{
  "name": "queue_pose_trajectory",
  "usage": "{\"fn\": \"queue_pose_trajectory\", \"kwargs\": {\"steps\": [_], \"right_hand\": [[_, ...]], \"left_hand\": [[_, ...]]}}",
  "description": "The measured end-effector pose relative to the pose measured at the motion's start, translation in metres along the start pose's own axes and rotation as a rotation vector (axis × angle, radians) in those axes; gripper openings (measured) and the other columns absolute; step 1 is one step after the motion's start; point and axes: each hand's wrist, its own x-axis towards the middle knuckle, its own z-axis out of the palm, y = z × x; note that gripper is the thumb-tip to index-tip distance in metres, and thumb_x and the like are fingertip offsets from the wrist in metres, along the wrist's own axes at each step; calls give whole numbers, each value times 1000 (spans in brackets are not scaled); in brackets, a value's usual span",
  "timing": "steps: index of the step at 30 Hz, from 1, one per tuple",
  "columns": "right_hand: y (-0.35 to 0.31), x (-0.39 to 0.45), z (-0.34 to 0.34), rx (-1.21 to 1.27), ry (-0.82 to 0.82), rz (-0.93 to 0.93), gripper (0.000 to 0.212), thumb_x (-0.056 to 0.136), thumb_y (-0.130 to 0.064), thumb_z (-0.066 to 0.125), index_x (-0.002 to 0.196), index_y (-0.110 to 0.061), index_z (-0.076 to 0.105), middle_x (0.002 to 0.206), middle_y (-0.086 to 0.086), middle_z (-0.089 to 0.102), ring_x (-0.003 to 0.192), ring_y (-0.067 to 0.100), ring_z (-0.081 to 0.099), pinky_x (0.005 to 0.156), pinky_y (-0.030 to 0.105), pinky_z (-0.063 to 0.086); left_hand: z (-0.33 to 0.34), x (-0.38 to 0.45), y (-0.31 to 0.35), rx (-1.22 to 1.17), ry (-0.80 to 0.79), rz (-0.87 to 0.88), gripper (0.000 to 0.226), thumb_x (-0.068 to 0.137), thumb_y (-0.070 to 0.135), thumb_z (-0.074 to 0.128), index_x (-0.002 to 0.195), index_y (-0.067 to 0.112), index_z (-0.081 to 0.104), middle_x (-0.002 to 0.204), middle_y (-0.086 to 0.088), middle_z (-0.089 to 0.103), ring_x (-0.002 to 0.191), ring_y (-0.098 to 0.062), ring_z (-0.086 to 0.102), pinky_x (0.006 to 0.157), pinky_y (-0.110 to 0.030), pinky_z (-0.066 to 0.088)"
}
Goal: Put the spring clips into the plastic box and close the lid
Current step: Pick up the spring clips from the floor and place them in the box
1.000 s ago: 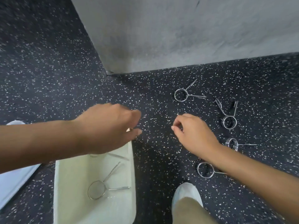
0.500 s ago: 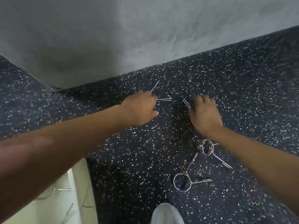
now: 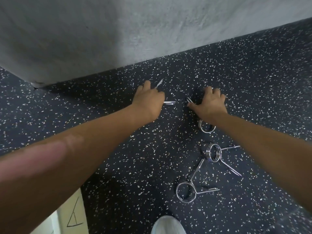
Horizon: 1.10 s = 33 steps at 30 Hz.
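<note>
My left hand is closed over a chrome spring clip on the speckled floor; two of its wire arms stick out past my fingers. My right hand lies on a second spring clip: the coil shows under my wrist and one arm tip pokes out by my thumb. Two more clips lie loose on the floor nearer to me, one below my right forearm, the other closer in. A corner of the pale plastic box shows at the bottom left under my left arm.
A grey concrete wall rises just beyond both hands and turns a corner at the left. The floor is dark rubber with white flecks. A white shoe tip shows at the bottom edge.
Both hands moved from near the box out to the two far clips and closed on them. The view swung forward, so the box slid to the bottom left corner.
</note>
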Motion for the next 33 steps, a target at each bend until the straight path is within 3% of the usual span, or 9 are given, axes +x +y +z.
{"fn": "queue_pose_trajectory", "kwargs": {"steps": [2,6,11,17,21,23,26,30,33], "right_hand": [[1,2,-3,-9,-7,-10,80,83,-50,72,144,-14,33,145,16,33,135,37,30,107,51,37],[-2,4,-12,-47,-64,4,83,78,-53,73,145,-18,38,146,17,30,135,36,33,106,52,41],[-7,0,-23,-77,-115,80,88,79,-59,70,145,-10,39,147,24,31,132,40,38,104,54,44],[-21,-21,-38,13,-241,59,98,67,-67,67,145,-13,39,129,23,54,112,37,55,91,51,52],[-42,-48,-45,176,-286,2,84,78,-54,68,145,-11,40,124,16,57,105,30,58,78,35,46],[-54,-64,-45,254,-295,-41,84,78,-53,69,144,-10,39,111,13,59,102,30,61,79,36,47],[-76,-86,-43,330,-296,-82,98,69,-58,70,147,-12,33,116,12,60,105,30,63,89,44,52],[-111,-116,-44,466,-344,-156,95,75,-46,75,151,-19,26,121,12,58,91,25,68,90,47,54],[-137,-135,-45,573,-398,-197,76,78,-38,75,143,-24,37,121,8,55,92,24,66,88,48,57]], "left_hand": [[3,1,1,11,-38,7,3,100,19,57,99,17,59,95,-4,65,122,-30,40,93,-39,35],[3,-6,-6,-46,-31,56,11,102,22,56,93,16,55,80,0,53,116,-27,43,82,-35,35],[-9,-21,-26,-228,-34,94,23,104,27,53,86,14,48,80,-5,54,84,-22,46,69,-35,36],[-41,-60,-47,-288,-6,107,20,106,28,47,91,15,48,81,-1,51,65,-12,42,54,-30,29],[-75,-92,-62,-326,-37,70,28,105,39,45,80,25,45,79,0,53,64,-13,45,54,-30,29],[-93,-110,-72,-296,-37,43,31,106,38,44,78,25,43,76,1,51,60,-14,42,52,-31,28],[-115,-139,-87,-244,-3,20,33,107,31,44,76,21,41,72,0,46,59,-15,39,51,-32,25],[-136,-184,-109,-290,69,45,23,106,23,45,84,16,48,84,-2,57,72,-23,55,60,-39,42],[-140,-218,-122,-313,86,52,20,105,21,47,89,11,54,87,-4,64,72,-21,62,66,-45,53]]}}
